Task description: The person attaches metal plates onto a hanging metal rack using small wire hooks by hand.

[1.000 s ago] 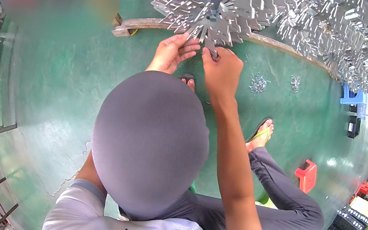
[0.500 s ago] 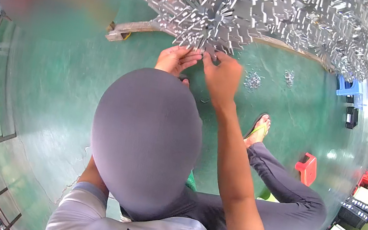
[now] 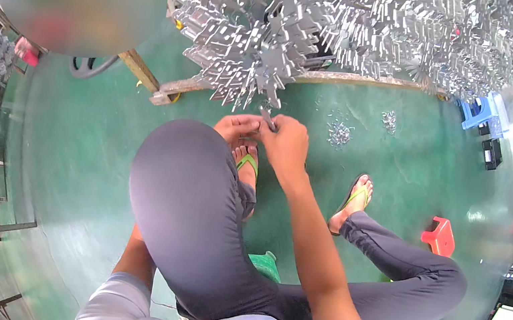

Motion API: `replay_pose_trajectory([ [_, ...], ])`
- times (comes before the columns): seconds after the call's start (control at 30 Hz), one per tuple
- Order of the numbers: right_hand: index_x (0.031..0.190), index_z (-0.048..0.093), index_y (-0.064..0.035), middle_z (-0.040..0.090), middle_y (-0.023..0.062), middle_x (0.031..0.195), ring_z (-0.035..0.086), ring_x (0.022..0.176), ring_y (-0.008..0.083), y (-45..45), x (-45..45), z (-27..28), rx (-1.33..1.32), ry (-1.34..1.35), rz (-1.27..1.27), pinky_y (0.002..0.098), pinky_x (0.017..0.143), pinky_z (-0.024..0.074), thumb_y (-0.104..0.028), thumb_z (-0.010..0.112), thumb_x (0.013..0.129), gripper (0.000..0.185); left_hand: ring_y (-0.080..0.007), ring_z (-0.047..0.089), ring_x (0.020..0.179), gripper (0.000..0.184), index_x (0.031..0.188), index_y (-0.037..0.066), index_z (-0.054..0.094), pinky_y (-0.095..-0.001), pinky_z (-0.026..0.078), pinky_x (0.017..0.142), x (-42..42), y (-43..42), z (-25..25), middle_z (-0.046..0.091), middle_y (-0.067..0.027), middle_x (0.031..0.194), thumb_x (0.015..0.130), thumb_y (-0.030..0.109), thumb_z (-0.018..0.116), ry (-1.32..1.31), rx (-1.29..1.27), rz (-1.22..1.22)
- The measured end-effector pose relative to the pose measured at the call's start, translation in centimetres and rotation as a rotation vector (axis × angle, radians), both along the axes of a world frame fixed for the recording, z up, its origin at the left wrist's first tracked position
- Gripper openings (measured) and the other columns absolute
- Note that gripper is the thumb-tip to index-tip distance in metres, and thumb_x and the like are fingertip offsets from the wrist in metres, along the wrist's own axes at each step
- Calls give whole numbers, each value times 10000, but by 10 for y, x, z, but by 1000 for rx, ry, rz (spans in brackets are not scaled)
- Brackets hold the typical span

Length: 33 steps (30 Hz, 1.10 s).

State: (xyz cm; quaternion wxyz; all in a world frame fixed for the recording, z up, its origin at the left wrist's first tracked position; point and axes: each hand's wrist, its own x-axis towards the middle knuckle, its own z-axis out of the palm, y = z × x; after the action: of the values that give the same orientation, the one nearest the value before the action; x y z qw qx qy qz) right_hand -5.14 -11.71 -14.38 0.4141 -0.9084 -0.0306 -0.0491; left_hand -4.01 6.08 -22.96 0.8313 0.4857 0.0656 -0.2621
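Note:
My right hand (image 3: 287,145) is closed, with thumb and fingers pinching a small flat grey metal piece (image 3: 268,120). Close against it, my left hand (image 3: 236,128) has its fingers bent together near the lower end of that piece. What the left fingertips grip, if anything, is hidden. Just beyond both hands hangs a dense cluster of bent silver metal parts (image 3: 245,66), its lowest tips apart from my fingers. My raised knee partly covers the left forearm.
A wooden beam (image 3: 351,79) runs beneath the hanging parts. Two piles of small metal bits, a nearer pile (image 3: 339,134) and a farther pile (image 3: 389,121), lie on the green floor. A red stool (image 3: 439,237) and a blue stool (image 3: 485,117) stand at right.
The view has shifted, so the hanging parts and my hands sit lower in it. My hands have drawn away from the cluster's tips, and the grey metal piece shows apart from it.

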Motion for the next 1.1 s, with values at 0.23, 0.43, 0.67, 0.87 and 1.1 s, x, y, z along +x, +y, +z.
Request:
replay_pose_trajectory([
  [0.23,843,720,17,695,253,812,687,812,465,0,-11,3,108,102,54,501,700,531,-191,739,812,211,-188,718,921,227,1189,-54,708,-346,574,848,-1,15,7,747,-122,1038,1002,49,631,-226,167,-270],
  [0.43,880,735,7,720,241,853,712,848,438,-1,-8,-1,236,195,55,474,734,557,-139,755,765,187,-252,751,955,261,1183,-57,714,-381,621,866,-4,11,49,756,-170,1070,968,88,680,17,326,-50],
  [0.67,880,754,-20,731,238,876,716,873,440,4,-8,7,114,207,48,486,776,573,-145,725,764,173,-218,766,853,186,1059,-7,751,-319,617,749,-25,44,127,777,-140,988,920,116,741,-241,450,323],
  [0.87,847,765,-38,732,234,854,716,833,451,10,-13,10,47,123,36,506,764,579,-151,706,773,147,-252,769,879,167,1066,-44,741,-352,641,778,-28,19,249,775,-169,969,931,53,743,-594,413,543],
  [1.1,832,773,-37,729,243,848,718,819,451,8,-17,14,16,115,25,504,756,583,-150,707,769,145,-236,762,888,205,1110,-59,733,-336,648,762,-20,8,265,765,-192,991,927,31,750,-683,483,452],
])
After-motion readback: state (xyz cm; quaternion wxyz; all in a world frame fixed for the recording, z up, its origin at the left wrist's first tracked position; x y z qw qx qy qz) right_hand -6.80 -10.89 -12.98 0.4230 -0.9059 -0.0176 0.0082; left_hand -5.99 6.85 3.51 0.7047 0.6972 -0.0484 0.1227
